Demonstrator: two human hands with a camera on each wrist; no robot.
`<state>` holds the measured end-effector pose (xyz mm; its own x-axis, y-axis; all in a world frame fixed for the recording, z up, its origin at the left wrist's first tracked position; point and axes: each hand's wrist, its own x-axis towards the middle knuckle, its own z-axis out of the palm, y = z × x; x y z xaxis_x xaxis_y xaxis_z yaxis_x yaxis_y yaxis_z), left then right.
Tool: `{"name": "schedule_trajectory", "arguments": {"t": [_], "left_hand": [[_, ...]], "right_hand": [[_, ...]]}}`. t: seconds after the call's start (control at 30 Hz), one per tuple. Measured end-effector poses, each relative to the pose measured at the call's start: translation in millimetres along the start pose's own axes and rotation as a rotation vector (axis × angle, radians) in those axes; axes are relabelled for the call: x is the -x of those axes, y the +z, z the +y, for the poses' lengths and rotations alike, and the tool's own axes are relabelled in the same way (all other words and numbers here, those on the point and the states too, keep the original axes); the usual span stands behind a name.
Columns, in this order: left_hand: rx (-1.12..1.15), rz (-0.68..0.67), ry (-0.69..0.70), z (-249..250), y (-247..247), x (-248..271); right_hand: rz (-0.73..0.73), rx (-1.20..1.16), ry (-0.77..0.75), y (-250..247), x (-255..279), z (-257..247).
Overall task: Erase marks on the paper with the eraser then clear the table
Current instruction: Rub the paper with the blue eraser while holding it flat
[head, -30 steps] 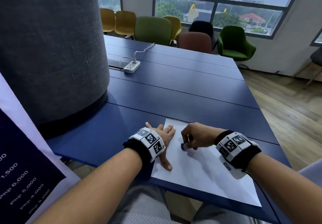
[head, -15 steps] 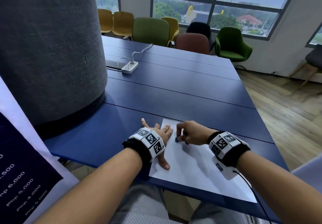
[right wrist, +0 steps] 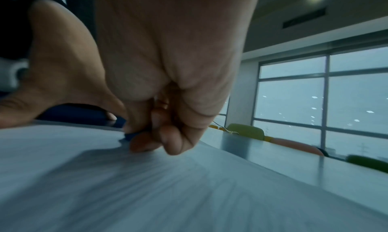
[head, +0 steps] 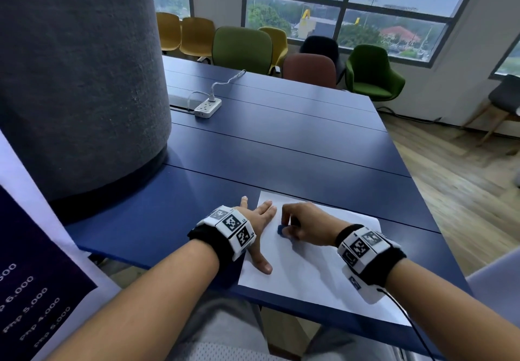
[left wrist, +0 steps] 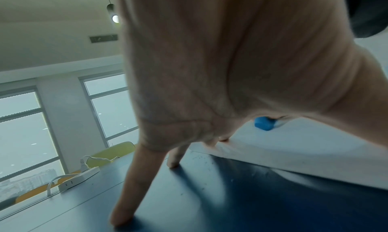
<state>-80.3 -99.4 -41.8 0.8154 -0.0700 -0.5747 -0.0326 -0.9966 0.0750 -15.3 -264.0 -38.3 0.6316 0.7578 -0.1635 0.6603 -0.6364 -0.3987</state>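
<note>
A white sheet of paper [head: 309,270] lies on the blue table [head: 281,149] near its front edge. My left hand [head: 260,220] lies flat with spread fingers on the sheet's left edge, partly on the table. My right hand [head: 298,225] pinches a small blue eraser [head: 281,230] and presses it on the paper close to the left hand. From the left wrist, the eraser [left wrist: 264,123] shows behind the hand, on the paper [left wrist: 304,146]. The right wrist view shows curled fingers [right wrist: 166,139] around the eraser [right wrist: 131,136], mostly hidden. No marks on the paper are legible.
A thick grey pillar [head: 78,79] rises through the table at the left. A white power strip [head: 207,107] with a plugged cable lies farther back. Coloured chairs [head: 242,48] line the far side under windows. A printed banner [head: 33,290] stands at the lower left.
The right hand with the eraser has slid left across the paper toward the left hand, then back a little toward me. The left hand has stayed pressed on the sheet.
</note>
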Motion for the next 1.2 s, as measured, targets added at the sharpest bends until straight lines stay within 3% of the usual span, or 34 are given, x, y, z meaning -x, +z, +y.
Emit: {"name": "schedule_trajectory", "arguments": {"t": [0.13,0.3,0.47,0.67,0.73,0.87,0.93,1.07,1.13,1.2], "left_hand": [[-0.015,-0.008,-0.002,-0.2,0.7,0.3],[-0.015,-0.013,-0.001,0.2,0.4,0.6],[-0.021,-0.028,0.003,0.9,0.3,-0.1],[-0.020,-0.022,0.004,1.9,-0.9,1.4],[-0.022,-0.014,0.009,2.4,-1.6,2.1],[-0.016,-0.026,0.005,1.3,-0.7,0.9],[-0.025,-0.030,0.001,2.6,-1.2,1.8],[-0.016,-0.028,0.000,4.0,-3.2,4.1],[-0.018,-0.030,0.001,4.5,-4.1,5.4],[-0.015,-0.037,-0.002,4.9,-4.4,5.9]], "right_hand": [[-0.225,0.028,-0.072,0.3,19.5,-3.3],[0.006,0.023,-0.017,2.4,12.2,0.7],[-0.304,-0.037,-0.029,-2.0,29.1,-5.6],[0.032,0.012,0.027,-8.6,-3.3,0.7],[-0.043,-0.030,-0.014,-7.1,3.6,4.3],[-0.357,-0.022,-0.011,-8.2,25.8,-1.2],[-0.302,-0.007,0.010,-9.8,21.3,-3.1],[0.011,0.013,0.066,-4.6,1.7,-0.2],[-0.014,-0.027,0.046,-3.4,5.5,1.0],[-0.192,-0.063,0.016,-5.7,17.6,-0.9]]}}
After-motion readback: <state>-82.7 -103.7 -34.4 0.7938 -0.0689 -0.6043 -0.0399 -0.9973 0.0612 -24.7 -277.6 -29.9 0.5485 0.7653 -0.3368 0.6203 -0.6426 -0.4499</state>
